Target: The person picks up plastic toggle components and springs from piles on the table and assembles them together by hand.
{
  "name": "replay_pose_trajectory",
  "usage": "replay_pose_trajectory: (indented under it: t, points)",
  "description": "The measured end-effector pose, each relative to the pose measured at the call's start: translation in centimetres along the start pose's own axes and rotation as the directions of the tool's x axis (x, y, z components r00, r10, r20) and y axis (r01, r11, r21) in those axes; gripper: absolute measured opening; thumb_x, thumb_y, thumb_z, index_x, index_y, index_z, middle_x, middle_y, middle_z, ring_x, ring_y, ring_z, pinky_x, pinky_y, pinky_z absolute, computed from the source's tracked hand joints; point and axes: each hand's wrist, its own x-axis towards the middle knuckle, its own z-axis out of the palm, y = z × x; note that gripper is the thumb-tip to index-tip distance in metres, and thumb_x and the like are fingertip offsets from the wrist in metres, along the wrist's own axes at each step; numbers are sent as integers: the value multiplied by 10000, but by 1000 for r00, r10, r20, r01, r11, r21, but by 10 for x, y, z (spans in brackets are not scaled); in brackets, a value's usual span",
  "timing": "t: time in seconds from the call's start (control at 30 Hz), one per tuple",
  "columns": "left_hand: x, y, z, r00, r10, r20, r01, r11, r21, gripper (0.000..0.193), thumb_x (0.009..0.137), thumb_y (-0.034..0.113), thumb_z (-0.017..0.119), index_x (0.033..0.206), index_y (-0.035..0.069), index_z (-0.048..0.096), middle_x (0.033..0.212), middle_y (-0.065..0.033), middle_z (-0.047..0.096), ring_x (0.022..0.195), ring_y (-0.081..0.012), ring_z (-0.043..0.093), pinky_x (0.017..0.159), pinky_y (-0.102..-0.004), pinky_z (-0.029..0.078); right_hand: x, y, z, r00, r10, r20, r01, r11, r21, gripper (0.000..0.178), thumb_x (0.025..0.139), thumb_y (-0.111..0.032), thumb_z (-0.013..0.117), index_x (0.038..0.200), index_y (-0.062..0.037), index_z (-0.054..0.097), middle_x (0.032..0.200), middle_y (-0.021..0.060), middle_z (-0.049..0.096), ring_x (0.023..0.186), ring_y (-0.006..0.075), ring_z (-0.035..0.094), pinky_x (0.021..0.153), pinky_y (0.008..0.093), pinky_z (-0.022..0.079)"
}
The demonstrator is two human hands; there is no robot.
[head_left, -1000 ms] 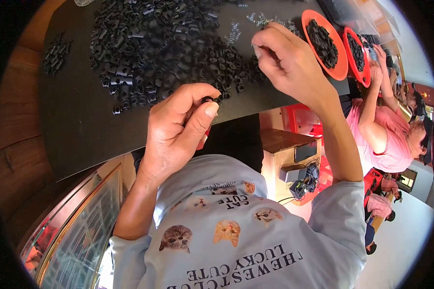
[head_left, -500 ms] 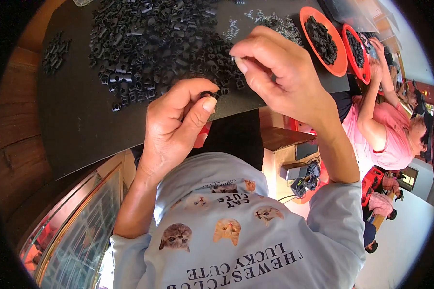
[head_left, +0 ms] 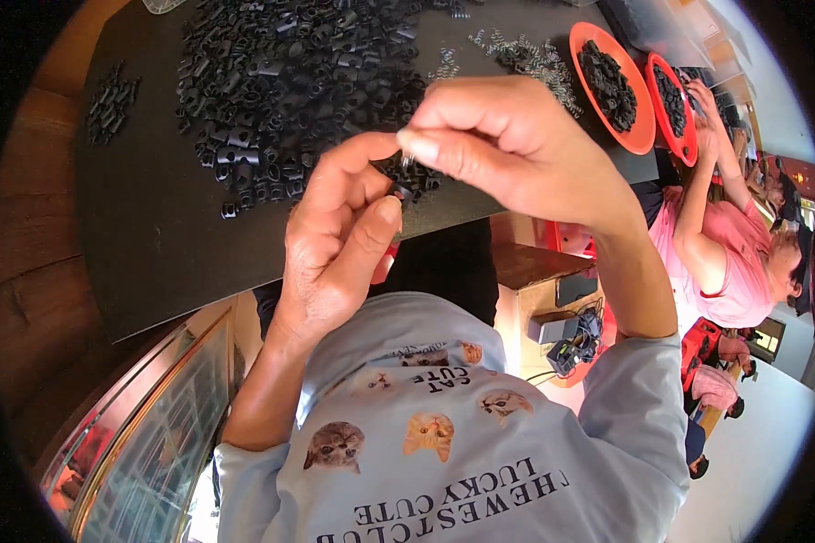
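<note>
My left hand (head_left: 326, 244) is closed, its thumb and index finger gripping a small black plastic cord lock shell (head_left: 403, 192). Just above the shell, my right hand (head_left: 516, 154) pinches a small metal spring (head_left: 408, 160) between thumb and index finger. The spring points down toward the shell; whether the two touch I cannot tell. Beyond both hands a large heap of similar black shells (head_left: 272, 81) covers the middle of the dark table (head_left: 154, 244). Loose springs (head_left: 539, 65) lie scattered past my right hand.
A small pile of black pieces (head_left: 113, 104) lies at the table's left. To the right stand an orange plate (head_left: 644, 118) and a red plate (head_left: 688, 149), both holding black parts. A co-worker in pink (head_left: 724, 258) works beyond them. Boxes and cables (head_left: 570, 339) sit below the table's edge.
My right hand has moved left and slightly down, bringing the spring over the shell. My left index finger has lifted a little, opening a gap above the shell.
</note>
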Motion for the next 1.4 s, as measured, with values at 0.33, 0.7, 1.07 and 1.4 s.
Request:
replay_pose_trajectory:
  t: [0.33,0.7,1.07,1.4]
  points:
    - [-1,2,3,999,9,-46,-9,1000,2,438,967,3,496,1385,35,367,791,1,539,587,-16,420,502,-160,326,-3,3,4,997,34,74,-31,998,-47,265,906,-172,614,709,-16,532,590,154,517,546,361,513,509,444,378]
    - [-1,5,2,996,-78,-37,77,997,-26,492,949,72,557,1404,37,376,1026,-19,613,707,-11,441,604,-158,358,-8,13,22,997,-20,71,25,998,-62,300,960,-252,556,788,-14,618,648,177,576,619,375,590,553,452,442]
    - [2,-1,1,999,39,-27,-39,999,-9,430,967,62,560,1366,7,408,923,-21,578,693,-33,470,588,-177,375,-17,6,36,985,-136,-110,114,976,-188,282,953,-177,593,757,1,496,662,125,481,600,322,516,525,403,404]
    - [2,6,3,999,36,-3,-32,918,395,231,1028,210,486,975,18,603,671,4,544,594,-52,468,540,-212,381,-15,1,27,959,-217,-183,166,951,-262,257,902,-185,646,738,-14,546,667,112,520,593,317,546,506,405,426]
